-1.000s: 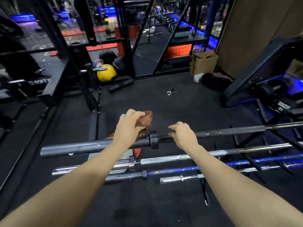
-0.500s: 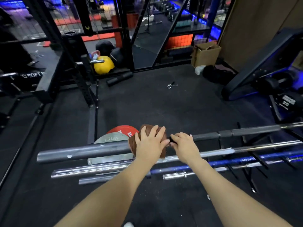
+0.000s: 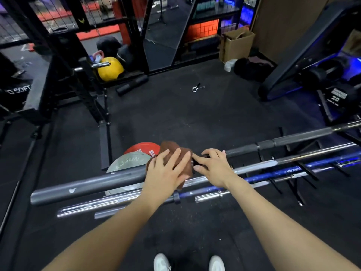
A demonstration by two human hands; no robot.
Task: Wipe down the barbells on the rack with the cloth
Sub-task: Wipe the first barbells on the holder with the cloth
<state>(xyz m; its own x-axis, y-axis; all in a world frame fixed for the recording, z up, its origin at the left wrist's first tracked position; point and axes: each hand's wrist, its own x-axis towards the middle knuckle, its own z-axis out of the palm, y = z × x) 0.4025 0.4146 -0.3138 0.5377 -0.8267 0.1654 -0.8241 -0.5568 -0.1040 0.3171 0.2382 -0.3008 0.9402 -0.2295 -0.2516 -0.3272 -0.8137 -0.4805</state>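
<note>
A dark grey barbell [image 3: 88, 184] lies across the top of the rack, its thick sleeve pointing left. A brown cloth [image 3: 176, 153] is draped over that bar near the collar. My left hand [image 3: 166, 173] presses flat on the cloth with straight, spread fingers. Just to the right, my right hand [image 3: 213, 167] grips the black shaft of the same bar. Below it lie a chrome barbell [image 3: 254, 167], a blue barbell [image 3: 273, 174] and a short chrome bar [image 3: 209, 196].
A red plate [image 3: 142, 148] and a grey plate [image 3: 127, 161] lie on the floor behind the rack. A black squat rack [image 3: 78, 85] stands at left, a bench and dumbbells [image 3: 336, 94] at right. A spring collar [image 3: 196, 88] lies on the rubber floor.
My left hand brought the cloth from behind the bar down onto it and opened flat over it. My right hand kept its grip on the shaft. The view tilted downward.
</note>
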